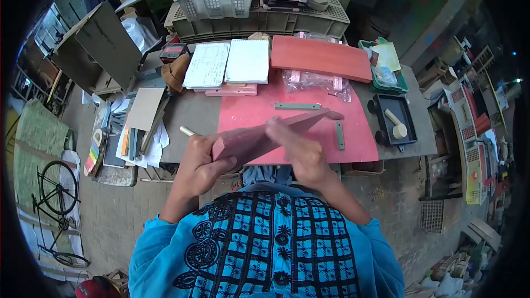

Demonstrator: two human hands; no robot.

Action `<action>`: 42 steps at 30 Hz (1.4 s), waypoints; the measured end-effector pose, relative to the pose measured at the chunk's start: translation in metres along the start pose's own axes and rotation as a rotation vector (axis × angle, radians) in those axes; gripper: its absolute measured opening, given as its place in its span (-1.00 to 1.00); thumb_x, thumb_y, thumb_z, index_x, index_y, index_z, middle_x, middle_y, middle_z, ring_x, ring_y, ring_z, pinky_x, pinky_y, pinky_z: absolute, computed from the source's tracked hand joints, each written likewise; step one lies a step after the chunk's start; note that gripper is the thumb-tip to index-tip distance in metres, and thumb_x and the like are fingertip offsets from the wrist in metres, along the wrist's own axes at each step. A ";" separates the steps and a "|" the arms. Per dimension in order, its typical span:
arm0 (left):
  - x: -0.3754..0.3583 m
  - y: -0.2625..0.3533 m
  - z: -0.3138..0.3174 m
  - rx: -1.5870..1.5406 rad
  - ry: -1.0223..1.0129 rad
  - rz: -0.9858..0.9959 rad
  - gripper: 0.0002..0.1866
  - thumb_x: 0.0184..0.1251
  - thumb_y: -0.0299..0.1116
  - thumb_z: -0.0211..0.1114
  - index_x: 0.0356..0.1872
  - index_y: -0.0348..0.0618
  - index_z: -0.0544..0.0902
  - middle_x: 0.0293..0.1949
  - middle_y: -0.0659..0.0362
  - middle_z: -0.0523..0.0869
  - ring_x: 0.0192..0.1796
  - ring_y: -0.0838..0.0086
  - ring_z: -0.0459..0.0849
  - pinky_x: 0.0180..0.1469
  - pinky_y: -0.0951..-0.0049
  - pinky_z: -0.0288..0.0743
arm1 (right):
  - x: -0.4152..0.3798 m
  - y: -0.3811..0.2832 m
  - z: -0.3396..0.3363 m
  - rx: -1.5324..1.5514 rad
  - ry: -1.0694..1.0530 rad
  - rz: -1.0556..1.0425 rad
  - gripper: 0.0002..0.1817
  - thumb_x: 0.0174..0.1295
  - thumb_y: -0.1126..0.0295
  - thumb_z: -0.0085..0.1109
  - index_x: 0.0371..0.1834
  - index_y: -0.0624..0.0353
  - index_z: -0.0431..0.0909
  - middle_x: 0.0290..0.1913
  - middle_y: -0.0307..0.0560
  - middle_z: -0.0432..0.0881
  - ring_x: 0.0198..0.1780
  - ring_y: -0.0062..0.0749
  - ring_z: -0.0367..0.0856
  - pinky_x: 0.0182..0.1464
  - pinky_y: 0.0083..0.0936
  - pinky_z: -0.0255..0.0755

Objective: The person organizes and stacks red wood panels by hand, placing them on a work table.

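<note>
My left hand (203,166) is closed around the near left end of a long pinkish board (251,139), thumb on the side facing me and fingers behind. The board is tilted on edge above the red tabletop sheet (243,111), its far end pointing right. My right hand (302,153) overlaps the board's middle, its fingers smeared by motion and partly hidden by the hand's own back. Beyond the board lies a short green strip with holes (298,106). A second green strip (340,135) lies to the right of the board.
Open notebooks (247,62) and a red panel (320,58) over plastic-wrapped pieces lie at the back. To the right stand a black tray (407,115) with a pale roll and a green basket (386,84). Papers and panels (144,111) are stacked left. A grey crate (218,4) stands behind.
</note>
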State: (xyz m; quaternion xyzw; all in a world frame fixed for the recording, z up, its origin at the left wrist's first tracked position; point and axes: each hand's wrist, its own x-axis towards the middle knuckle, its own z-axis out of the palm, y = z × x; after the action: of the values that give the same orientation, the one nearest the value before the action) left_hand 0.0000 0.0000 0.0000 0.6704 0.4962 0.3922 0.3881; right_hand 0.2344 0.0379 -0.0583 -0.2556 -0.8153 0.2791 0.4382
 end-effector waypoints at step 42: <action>-0.005 -0.105 -0.046 -0.702 0.372 -0.326 -0.39 -0.09 -0.35 0.29 0.09 -0.38 0.45 -0.03 0.00 0.60 -0.05 0.29 0.62 0.03 0.29 0.48 | -0.083 0.199 0.053 0.345 0.457 1.166 -0.27 0.03 0.70 -0.25 0.40 0.17 0.15 -0.09 0.03 0.58 -0.63 -0.50 0.49 -0.65 -0.61 0.39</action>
State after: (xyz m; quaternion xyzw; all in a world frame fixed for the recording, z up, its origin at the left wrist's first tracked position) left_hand -0.0807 0.0229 -0.0784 0.3285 0.4936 0.5848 0.5535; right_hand 0.2634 0.1124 -0.2650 -0.6352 -0.3725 0.5368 0.4118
